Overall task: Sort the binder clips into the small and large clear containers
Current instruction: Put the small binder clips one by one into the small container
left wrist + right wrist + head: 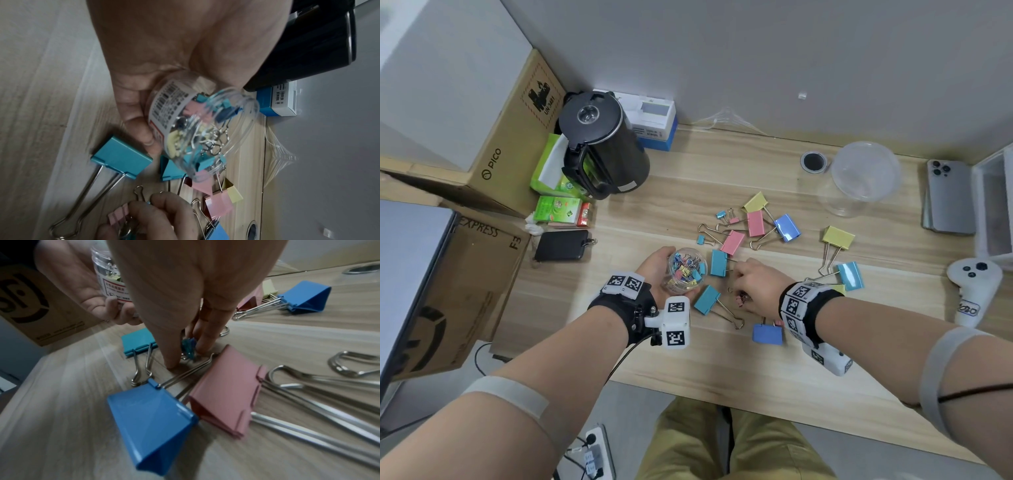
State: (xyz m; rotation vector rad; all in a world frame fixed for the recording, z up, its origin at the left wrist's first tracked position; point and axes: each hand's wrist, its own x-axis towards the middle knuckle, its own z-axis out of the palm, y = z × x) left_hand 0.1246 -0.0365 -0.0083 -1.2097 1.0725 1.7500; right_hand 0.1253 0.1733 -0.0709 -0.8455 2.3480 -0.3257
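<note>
My left hand [655, 265] grips the small clear container [686, 270], tilted and partly filled with small coloured binder clips [197, 133]; its label [166, 104] faces the left wrist camera. Just to its right, my right hand [751, 284] is down on the table, fingertips pinching small binder clips [188, 345], teal and blue, with a pink one [119, 214] beside them. Several large clips lie around: teal [707, 299], blue [767, 334], pink [732, 241], yellow [838, 237]. The large clear container [859, 178] stands at the back right with nothing in it.
A black kettle [602, 147], green packets [556, 209] and cardboard boxes [517, 137] crowd the left. A phone [948, 198], a white tray [993, 205] and a white controller [972, 284] sit on the right. A round cable hole [813, 161] is near the wall.
</note>
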